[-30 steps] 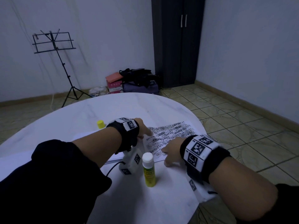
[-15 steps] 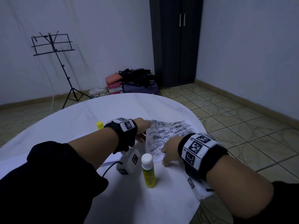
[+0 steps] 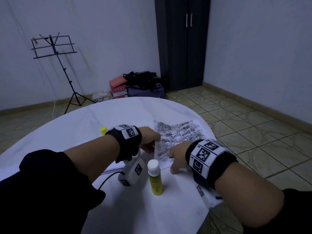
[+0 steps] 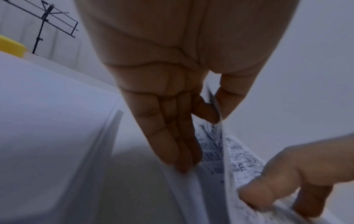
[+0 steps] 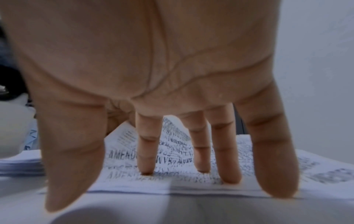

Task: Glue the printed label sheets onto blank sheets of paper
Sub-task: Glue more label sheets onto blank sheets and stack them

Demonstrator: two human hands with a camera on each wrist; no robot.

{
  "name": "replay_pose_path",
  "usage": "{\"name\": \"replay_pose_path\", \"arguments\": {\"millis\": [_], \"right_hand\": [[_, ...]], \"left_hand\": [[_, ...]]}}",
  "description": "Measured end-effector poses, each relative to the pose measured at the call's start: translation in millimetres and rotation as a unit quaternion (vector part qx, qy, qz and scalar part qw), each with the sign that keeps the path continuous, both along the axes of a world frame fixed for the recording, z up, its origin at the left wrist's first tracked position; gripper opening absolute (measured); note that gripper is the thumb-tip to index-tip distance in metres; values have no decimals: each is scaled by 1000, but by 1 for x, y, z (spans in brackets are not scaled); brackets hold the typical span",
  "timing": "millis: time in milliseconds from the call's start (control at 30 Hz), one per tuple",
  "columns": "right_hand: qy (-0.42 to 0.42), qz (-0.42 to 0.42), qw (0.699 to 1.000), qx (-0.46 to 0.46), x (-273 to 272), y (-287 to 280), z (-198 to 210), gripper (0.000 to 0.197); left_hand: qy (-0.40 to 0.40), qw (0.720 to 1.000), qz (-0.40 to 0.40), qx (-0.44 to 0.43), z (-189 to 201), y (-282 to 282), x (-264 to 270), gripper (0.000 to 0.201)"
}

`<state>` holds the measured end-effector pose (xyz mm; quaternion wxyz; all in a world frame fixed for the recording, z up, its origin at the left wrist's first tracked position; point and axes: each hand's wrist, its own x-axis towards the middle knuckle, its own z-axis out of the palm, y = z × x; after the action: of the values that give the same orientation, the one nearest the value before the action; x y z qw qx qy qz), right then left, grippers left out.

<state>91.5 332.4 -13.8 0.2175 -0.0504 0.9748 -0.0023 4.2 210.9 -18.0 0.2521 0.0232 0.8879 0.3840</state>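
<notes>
A stack of printed label sheets lies at the right side of the round white table. My left hand pinches the left edge of the top printed sheet between thumb and forefinger and holds it raised. My right hand presses spread, straight fingers onto the printed sheets near their front edge. A glue stick with a white top stands upright in front of both hands. A pile of blank sheets lies under my left wrist.
A yellow cap sits on the table beyond my left wrist. The table's right edge runs just past the printed sheets. On the floor beyond stand a music stand, boxes and bags, and a dark wardrobe.
My left hand has lifted the left edge of the top printed sheet off the stack. My right hand stays pressed on the sheets.
</notes>
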Motion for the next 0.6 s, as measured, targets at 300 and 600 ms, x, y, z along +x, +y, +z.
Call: {"name": "replay_pose_path", "arguments": {"millis": [300, 600], "right_hand": [[27, -69, 995, -73, 4, 10, 6, 60], [20, -41, 997, -67, 26, 25, -1, 49]], "left_hand": [[7, 992, -95, 82, -10, -11, 5, 69], [-123, 979, -22, 164, -16, -13, 1, 21]]}}
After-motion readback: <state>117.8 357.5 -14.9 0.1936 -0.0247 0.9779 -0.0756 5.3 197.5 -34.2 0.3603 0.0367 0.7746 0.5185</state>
